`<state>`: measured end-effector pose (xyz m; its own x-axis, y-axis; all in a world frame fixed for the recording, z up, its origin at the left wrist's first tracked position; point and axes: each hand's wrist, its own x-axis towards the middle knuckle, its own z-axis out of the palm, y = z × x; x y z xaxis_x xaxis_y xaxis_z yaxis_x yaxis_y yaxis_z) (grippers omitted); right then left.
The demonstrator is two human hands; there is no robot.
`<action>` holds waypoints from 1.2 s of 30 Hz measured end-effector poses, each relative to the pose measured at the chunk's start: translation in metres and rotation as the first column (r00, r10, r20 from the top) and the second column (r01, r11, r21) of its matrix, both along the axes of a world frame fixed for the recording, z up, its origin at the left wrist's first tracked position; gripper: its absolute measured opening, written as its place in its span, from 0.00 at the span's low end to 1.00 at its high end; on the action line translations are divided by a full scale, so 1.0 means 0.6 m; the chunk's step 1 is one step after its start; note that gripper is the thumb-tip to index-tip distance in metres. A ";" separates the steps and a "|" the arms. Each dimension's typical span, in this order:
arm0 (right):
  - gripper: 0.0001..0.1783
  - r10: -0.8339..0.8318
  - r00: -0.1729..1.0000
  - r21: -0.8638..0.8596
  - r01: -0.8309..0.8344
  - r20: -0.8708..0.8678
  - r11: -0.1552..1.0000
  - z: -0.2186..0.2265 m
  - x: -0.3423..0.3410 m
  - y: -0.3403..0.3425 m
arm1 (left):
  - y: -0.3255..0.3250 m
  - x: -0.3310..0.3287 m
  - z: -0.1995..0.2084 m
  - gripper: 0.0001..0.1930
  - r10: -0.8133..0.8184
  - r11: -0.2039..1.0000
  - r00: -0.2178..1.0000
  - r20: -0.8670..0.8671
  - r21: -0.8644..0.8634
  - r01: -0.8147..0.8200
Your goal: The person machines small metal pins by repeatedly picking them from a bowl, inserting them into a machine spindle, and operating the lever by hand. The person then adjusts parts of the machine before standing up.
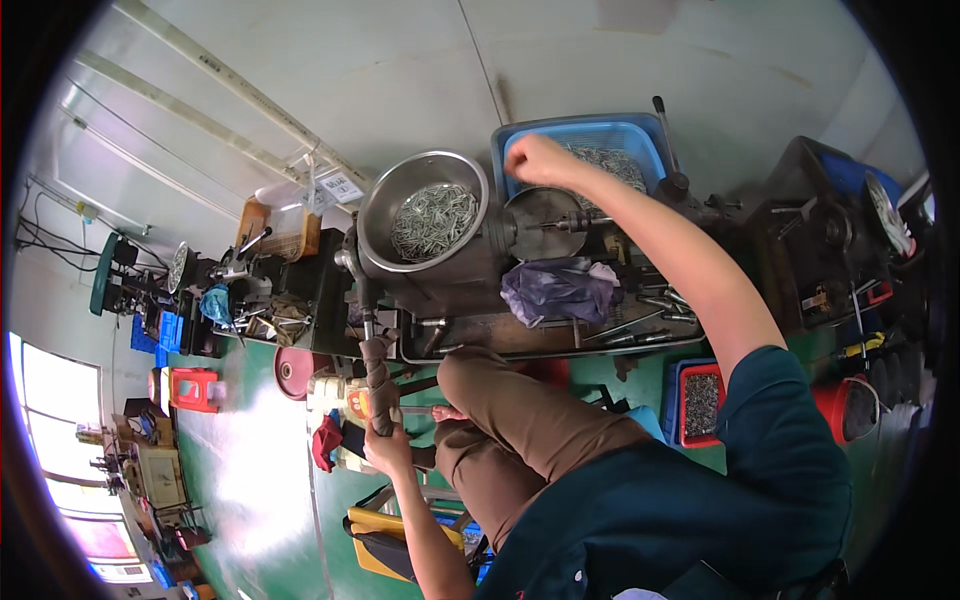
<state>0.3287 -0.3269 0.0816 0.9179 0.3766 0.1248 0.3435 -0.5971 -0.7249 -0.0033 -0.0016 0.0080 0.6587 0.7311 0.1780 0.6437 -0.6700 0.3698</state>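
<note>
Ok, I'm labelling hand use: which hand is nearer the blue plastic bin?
Right: right hand at the blue plastic bin; left hand farther off, gripping the wrapped lever handle.

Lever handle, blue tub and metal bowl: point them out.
Lever handle (378, 385): head view, brown wrapping.
Blue tub (622, 138): head view, far inner wall.
Metal bowl (428, 170): head view, far inner wall.

Workshop with lathe (440, 292) and metal pins (435, 222)

Dark machine tray (500, 332), metal rods (650, 338) inside, steel bowl (376, 222) on headstock (445, 290)
</note>
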 end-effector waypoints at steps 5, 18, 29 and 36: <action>0.10 -0.016 0.985 0.064 0.027 -0.170 0.998 -0.079 -0.062 0.000 | 0.003 0.000 -0.001 0.14 -0.013 1.000 1.000 -0.008 -0.011 0.013; 0.09 -0.065 0.987 0.087 0.079 -0.147 0.993 -0.094 -0.077 -0.001 | -0.001 -0.002 0.000 0.12 -0.041 0.999 0.999 0.024 0.009 0.041; 0.10 0.013 0.995 0.103 -0.003 -0.097 0.995 -0.101 -0.075 -0.003 | 0.004 -0.002 -0.005 0.13 -0.024 0.999 0.999 0.023 -0.022 0.024; 0.09 0.026 0.994 0.091 -0.016 -0.110 0.996 -0.088 -0.080 0.010 | 0.004 0.001 0.003 0.12 -0.023 1.000 1.000 -0.004 -0.004 0.023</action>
